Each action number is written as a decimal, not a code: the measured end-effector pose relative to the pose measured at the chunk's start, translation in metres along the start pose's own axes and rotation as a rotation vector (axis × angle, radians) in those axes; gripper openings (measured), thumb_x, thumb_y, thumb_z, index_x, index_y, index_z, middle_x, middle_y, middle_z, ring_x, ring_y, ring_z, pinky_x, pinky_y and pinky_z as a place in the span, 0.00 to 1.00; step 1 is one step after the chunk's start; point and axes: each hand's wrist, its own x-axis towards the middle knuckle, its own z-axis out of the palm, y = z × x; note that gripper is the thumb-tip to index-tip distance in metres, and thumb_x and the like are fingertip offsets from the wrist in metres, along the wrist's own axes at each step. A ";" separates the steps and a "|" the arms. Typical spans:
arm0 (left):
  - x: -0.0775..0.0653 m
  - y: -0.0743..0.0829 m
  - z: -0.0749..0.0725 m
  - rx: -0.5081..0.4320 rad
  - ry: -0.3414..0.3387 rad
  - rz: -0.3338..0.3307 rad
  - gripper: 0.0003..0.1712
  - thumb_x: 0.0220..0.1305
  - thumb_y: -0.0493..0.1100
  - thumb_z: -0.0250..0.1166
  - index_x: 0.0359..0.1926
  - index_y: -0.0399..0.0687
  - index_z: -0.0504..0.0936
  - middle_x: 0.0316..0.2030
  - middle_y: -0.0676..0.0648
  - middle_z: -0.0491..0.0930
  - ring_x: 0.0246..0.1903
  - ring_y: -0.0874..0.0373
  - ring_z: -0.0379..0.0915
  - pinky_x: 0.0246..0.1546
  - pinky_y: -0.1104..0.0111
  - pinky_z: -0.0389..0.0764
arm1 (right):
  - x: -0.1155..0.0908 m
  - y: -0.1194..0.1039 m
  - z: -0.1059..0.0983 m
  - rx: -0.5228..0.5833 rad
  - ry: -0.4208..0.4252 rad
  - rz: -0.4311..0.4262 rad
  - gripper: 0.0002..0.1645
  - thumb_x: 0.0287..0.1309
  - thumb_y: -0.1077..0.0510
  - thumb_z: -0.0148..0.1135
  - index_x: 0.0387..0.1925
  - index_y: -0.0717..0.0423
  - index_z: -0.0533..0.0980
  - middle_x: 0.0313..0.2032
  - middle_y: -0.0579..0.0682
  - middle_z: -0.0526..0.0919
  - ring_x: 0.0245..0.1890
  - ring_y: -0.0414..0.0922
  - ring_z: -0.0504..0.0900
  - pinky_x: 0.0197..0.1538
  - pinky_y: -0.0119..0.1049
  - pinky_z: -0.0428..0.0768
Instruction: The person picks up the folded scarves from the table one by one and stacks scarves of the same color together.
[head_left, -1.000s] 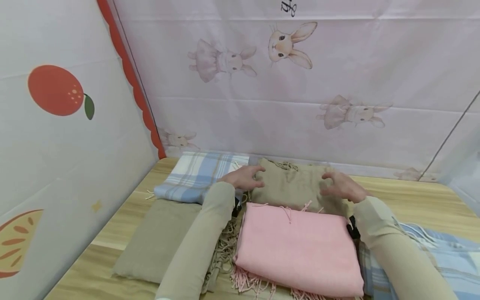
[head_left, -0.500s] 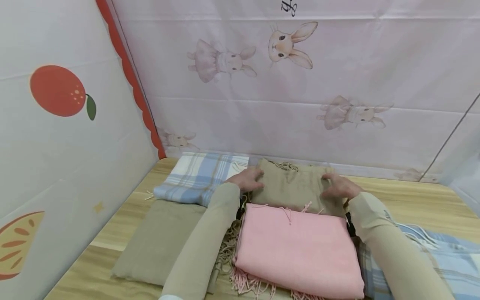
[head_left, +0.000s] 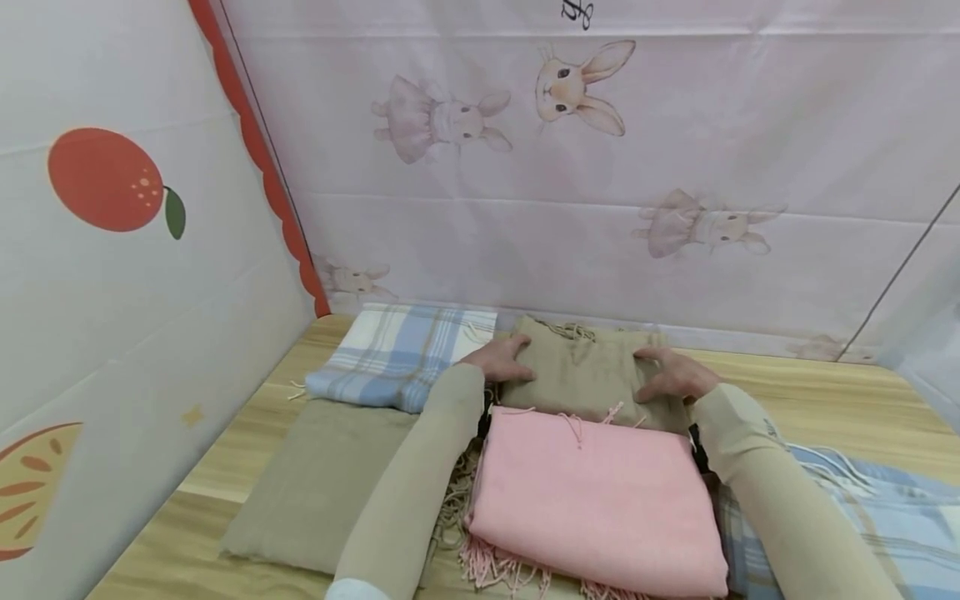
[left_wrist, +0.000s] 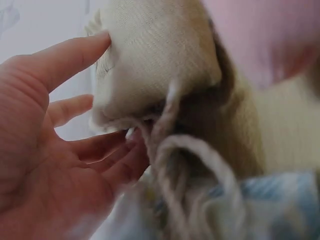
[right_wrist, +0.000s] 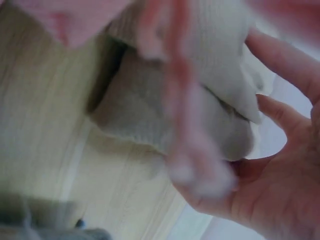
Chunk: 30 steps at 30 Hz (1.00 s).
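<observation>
A folded tan scarf [head_left: 581, 371] with fringe lies at the back middle of the table. My left hand [head_left: 497, 360] holds its left end; in the left wrist view one fingertip lies on the cloth [left_wrist: 155, 55] while other fingers reach beneath the edge. At the opposite end, my right hand [head_left: 678, 372] grips the scarf, and the right wrist view shows fingers passing below its stacked folds [right_wrist: 142, 102]. Twisted tan tassels [left_wrist: 172, 150] hang near the left fingers. Directly in front, between both forearms, sits a folded pink scarf [head_left: 592, 500] with fringe.
Behind left lies a blue-and-white plaid scarf [head_left: 408, 354], with another folded tan one [head_left: 322, 483] in front of it. A second plaid scarf [head_left: 900, 517] spreads at right, partly under the right sleeve. A rabbit-printed backdrop [head_left: 525, 192] rises behind the wooden table [head_left: 810, 383].
Both hands have closed in on the tan scarf: the left moved slightly right, the right slightly left, onto its two ends. The scarves themselves look unmoved.
</observation>
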 end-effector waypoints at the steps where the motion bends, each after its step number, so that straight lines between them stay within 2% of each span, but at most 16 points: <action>1: 0.001 -0.001 0.001 -0.016 0.007 -0.001 0.42 0.67 0.46 0.67 0.77 0.42 0.59 0.71 0.36 0.66 0.69 0.43 0.63 0.68 0.56 0.66 | 0.000 0.001 0.001 0.013 -0.005 -0.007 0.51 0.54 0.63 0.71 0.73 0.72 0.54 0.67 0.84 0.51 0.61 0.76 0.66 0.50 0.65 0.78; 3: 0.003 -0.003 0.002 -0.041 0.016 -0.003 0.44 0.66 0.45 0.68 0.77 0.41 0.59 0.71 0.36 0.66 0.69 0.42 0.64 0.68 0.56 0.66 | 0.001 0.004 0.002 0.040 -0.007 -0.015 0.52 0.54 0.64 0.71 0.73 0.72 0.53 0.67 0.83 0.50 0.61 0.76 0.65 0.51 0.65 0.77; 9: 0.007 -0.002 0.006 -0.115 0.028 0.003 0.45 0.63 0.42 0.72 0.77 0.43 0.61 0.71 0.36 0.64 0.69 0.43 0.62 0.68 0.57 0.65 | 0.008 0.016 0.005 0.038 0.030 -0.115 0.50 0.52 0.67 0.73 0.70 0.77 0.56 0.67 0.85 0.52 0.64 0.77 0.60 0.62 0.67 0.66; 16: 0.009 -0.004 0.006 -0.104 0.031 -0.056 0.38 0.61 0.42 0.74 0.71 0.48 0.71 0.69 0.38 0.69 0.66 0.45 0.67 0.65 0.57 0.69 | 0.015 0.019 0.005 0.047 0.013 -0.172 0.44 0.51 0.69 0.73 0.66 0.77 0.61 0.64 0.84 0.57 0.62 0.74 0.63 0.64 0.67 0.63; 19: 0.012 -0.004 0.007 -0.093 0.027 -0.061 0.36 0.61 0.41 0.74 0.69 0.48 0.73 0.69 0.39 0.69 0.66 0.44 0.67 0.64 0.57 0.69 | 0.016 0.019 0.004 0.061 0.003 -0.176 0.39 0.51 0.70 0.72 0.62 0.76 0.63 0.61 0.83 0.59 0.59 0.72 0.65 0.61 0.64 0.67; 23: 0.015 -0.005 0.007 -0.076 0.037 -0.063 0.33 0.60 0.40 0.75 0.66 0.47 0.76 0.68 0.39 0.70 0.65 0.45 0.68 0.63 0.58 0.70 | 0.017 0.022 0.005 0.107 0.001 -0.210 0.29 0.51 0.71 0.72 0.51 0.74 0.67 0.51 0.75 0.66 0.50 0.65 0.68 0.50 0.50 0.72; 26: 0.016 -0.006 0.007 -0.077 0.042 -0.067 0.31 0.59 0.39 0.75 0.63 0.47 0.77 0.67 0.39 0.70 0.65 0.45 0.68 0.63 0.59 0.70 | 0.018 0.023 0.006 0.150 -0.007 -0.238 0.23 0.51 0.72 0.71 0.43 0.70 0.66 0.43 0.66 0.67 0.43 0.58 0.67 0.42 0.42 0.69; 30: 0.016 -0.006 0.007 -0.105 0.043 -0.065 0.29 0.59 0.39 0.75 0.62 0.47 0.78 0.68 0.39 0.70 0.67 0.45 0.66 0.63 0.58 0.70 | 0.019 0.025 0.005 0.182 -0.021 -0.236 0.21 0.52 0.72 0.70 0.38 0.66 0.64 0.40 0.61 0.64 0.39 0.54 0.65 0.39 0.40 0.67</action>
